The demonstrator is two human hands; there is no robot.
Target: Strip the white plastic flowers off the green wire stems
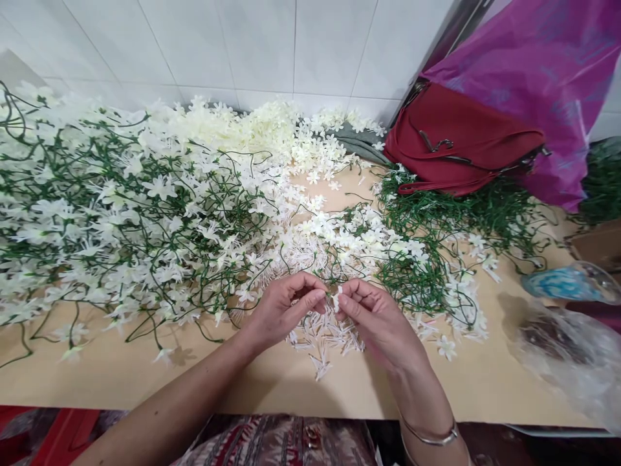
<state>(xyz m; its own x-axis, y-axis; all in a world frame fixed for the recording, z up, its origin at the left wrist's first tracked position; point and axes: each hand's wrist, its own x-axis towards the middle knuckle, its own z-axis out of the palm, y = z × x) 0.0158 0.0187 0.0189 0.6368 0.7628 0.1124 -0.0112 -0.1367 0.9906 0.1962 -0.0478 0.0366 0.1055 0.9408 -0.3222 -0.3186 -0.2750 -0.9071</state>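
Note:
My left hand (286,307) and my right hand (376,320) meet over the middle of a tan table (145,375), fingers pinched together. Between the fingertips sits a small white artificial flower piece (336,299) on a thin green stem (331,279). Directly under my hands lies a scatter of small white plastic flower centres (323,336). A big heap of finished white flowers on green stems (121,200) fills the left of the table. Bare green stems with a few blossoms (427,259) lie to the right.
A pile of loose cream blossoms (262,129) lies against the white tiled wall. A red handbag (460,139) and a purple plastic sheet (543,71) sit at the back right. Clear plastic bags (567,349) rest at the right edge. A silver bangle (431,437) circles my right wrist.

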